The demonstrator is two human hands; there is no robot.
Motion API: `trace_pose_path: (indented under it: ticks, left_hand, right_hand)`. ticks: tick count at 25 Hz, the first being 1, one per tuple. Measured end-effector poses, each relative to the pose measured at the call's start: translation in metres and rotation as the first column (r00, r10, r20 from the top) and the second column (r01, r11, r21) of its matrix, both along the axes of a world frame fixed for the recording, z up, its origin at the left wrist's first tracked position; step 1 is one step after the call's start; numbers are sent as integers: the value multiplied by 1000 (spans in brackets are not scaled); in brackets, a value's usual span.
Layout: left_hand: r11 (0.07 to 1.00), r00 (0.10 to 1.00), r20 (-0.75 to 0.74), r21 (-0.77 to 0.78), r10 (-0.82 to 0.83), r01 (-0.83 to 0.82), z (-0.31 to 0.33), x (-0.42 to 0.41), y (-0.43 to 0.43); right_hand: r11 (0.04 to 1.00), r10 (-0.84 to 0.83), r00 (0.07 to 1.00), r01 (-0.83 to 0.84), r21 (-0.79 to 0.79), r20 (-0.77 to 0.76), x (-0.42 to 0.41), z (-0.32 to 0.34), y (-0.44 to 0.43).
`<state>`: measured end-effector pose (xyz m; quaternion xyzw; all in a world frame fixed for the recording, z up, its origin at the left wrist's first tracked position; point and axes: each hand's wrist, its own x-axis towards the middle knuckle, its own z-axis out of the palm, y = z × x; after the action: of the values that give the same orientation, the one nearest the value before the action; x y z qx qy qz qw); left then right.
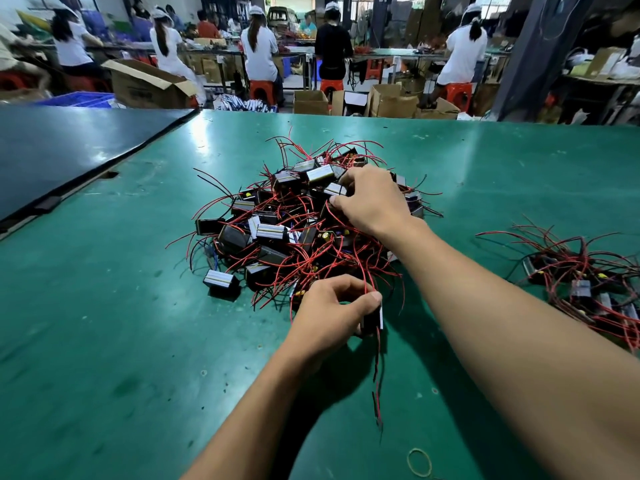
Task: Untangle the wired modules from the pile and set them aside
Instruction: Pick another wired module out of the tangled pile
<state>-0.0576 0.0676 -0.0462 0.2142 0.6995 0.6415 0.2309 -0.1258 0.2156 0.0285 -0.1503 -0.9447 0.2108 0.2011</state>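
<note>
A pile of small black modules with red and black wires (280,233) lies tangled in the middle of the green table (104,306). My left hand (332,306) is at the pile's near edge and grips one black module (372,318) between thumb and fingers; its wires hang down toward me. My right hand (370,202) reaches into the top right of the pile, fingers curled on a module or wires there; what exactly it holds is hidden. A second, smaller group of wired modules (585,282) lies apart at the right.
A dark panel (69,150) covers the table's far left. A rubber band (419,462) lies near the front edge. Beyond the table stand cardboard boxes (149,84), red stools and several seated people at other benches.
</note>
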Motion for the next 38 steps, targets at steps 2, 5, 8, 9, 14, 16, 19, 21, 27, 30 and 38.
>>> trace_pose_path:
  ticks: [2,5,8,9,14,16,19,21,27,30,38]
  left_hand:
    - [1000,999,39,18,-7,7,1,-1,-1]
    - [999,997,73,-9,-40,41,0,-4,-1]
    - [998,998,42,-53,-41,43,-1,-3,0]
    - [998,998,41,-55,-38,40,-2,-3,0]
    - [996,997,52,-70,-50,54,0,-3,0]
    - [995,997,49,-77,-58,62,1,-3,0]
    - [993,997,43,-100,-58,62,2,-3,-2]
    - [992,997,40,-108,-60,64,3,-2,-2]
    - [990,995,36,-104,-96,99,8,-3,-7]
    - [983,990,38,-117,-138,142,12,-4,-9]
    - [970,974,79,-102,-211,219,15,-3,-8]
  right_hand:
    - [997,-23,1000,21,-70,-18,2,2,2]
    - [968,-63,996,45,-248,-65,10,9,10]
    - [849,-69,990,-5,-528,-121,17,20,19]
    - [796,-81,986,-23,-605,-144,19,25,22]
    - [666,-147,945,-123,-736,-291,25,45,32]
    - [671,-191,915,-142,-728,-355,25,51,35]
    - [569,-222,860,-269,-778,-460,25,63,37]
    - [406,-225,817,-417,-813,-531,30,74,38]
    - [175,57,806,-589,-789,-589,82,69,37]
    - [281,284,880,-457,-844,-382,119,36,47]
    - [391,438,899,-165,-906,25,177,-49,82]
